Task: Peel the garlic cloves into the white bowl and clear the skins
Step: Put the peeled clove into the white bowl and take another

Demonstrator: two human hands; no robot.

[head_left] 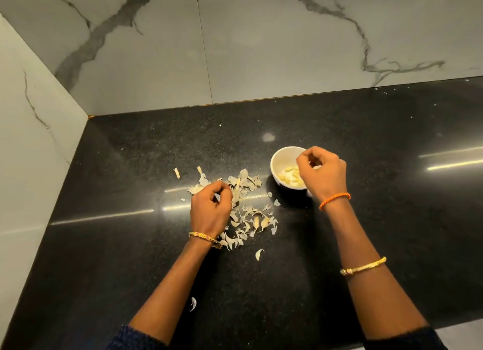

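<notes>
bowl [277, 166] under right grip [322, 174], perhaps touching

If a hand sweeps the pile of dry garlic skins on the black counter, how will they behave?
The papery, curled garlic skins look thin and very light, so they would probably scatter or flutter rather than slide together. Stray flakes already lie apart on the glossy black counter, so some will likely escape. Pinched, they should crumple.

A black speckled countertop [339, 245] meets grey-veined white marble walls [261, 48].
</notes>
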